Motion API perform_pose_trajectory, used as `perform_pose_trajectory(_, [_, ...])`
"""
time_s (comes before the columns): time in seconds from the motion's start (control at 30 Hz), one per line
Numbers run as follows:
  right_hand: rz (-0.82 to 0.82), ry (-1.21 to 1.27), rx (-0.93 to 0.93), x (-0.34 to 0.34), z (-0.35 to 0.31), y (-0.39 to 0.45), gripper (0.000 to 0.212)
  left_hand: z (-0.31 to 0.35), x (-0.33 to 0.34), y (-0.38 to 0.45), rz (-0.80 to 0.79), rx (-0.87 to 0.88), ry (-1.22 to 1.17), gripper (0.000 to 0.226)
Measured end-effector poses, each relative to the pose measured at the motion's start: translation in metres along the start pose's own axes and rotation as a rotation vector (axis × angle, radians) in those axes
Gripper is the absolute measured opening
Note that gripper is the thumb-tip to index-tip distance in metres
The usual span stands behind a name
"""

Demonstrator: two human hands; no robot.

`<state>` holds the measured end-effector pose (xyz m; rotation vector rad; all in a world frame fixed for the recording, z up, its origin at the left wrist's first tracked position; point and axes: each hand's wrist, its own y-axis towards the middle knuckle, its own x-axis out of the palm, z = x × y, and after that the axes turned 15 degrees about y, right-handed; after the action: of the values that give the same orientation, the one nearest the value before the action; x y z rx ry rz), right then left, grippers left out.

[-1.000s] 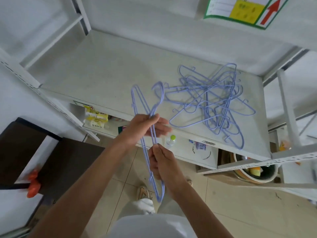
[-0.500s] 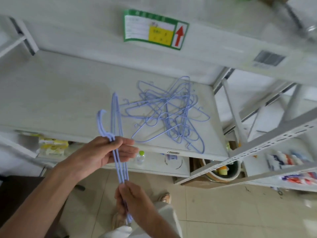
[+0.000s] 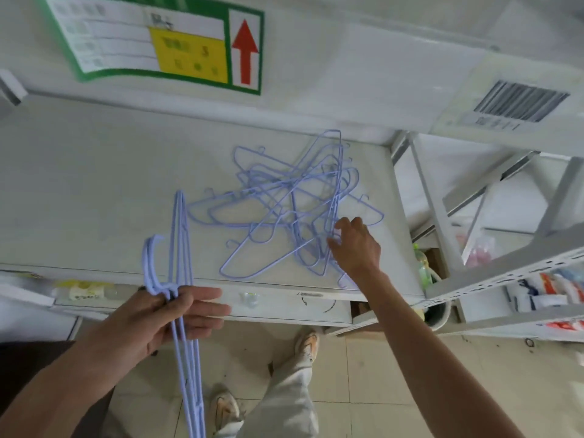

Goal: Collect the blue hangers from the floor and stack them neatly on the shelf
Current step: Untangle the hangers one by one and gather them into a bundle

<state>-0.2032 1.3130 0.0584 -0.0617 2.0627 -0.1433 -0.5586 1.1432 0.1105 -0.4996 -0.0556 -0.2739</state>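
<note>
My left hand (image 3: pixel 170 314) grips a small bundle of blue hangers (image 3: pixel 185 352) at their necks, held edge-on in front of the shelf's front edge, hooks pointing left. A tangled pile of blue hangers (image 3: pixel 284 203) lies on the white shelf (image 3: pixel 94 184). My right hand (image 3: pixel 354 245) reaches onto the shelf at the pile's right side, fingers spread and touching hanger wires; no hanger is clearly gripped.
A white upper shelf with a green and yellow sign (image 3: pixel 164 42) and a barcode label (image 3: pixel 518 102) hangs above. A grey metal rack (image 3: pixel 505 279) with packets stands to the right. Lower shelves hold a bottle (image 3: pixel 249 298); tiled floor and my shoes (image 3: pixel 306 343) lie below.
My right hand let go of the bundle's lower end and moved up and right to the pile on the shelf. The left hand still holds the bundle. The view shifted left.
</note>
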Motion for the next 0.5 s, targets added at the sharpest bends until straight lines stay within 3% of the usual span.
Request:
perform_pose_trajectory(0.17, [0.089,-0.01,-0.196,0.012,-0.006,0.024,0.027,0.002,0.007,-0.002,0.037,-0.06,-0.029,0.044])
perform_pose_trajectory(0.27, [0.021,-0.034,-0.302,0.018,-0.032,0.04,0.033,0.007,0.017,-0.001,0.07,-0.069,-0.055,0.043])
perform_pose_trajectory(0.37, [-0.048,-0.148,-0.372,0.022,-0.051,0.06,0.023,0.013,0.024,-0.002,0.071,-0.029,-0.007,0.041])
perform_pose_trajectory(0.5, [-0.031,-0.186,-0.447,0.01,-0.059,0.074,0.021,0.021,0.024,-0.007,0.11,0.022,0.019,0.043])
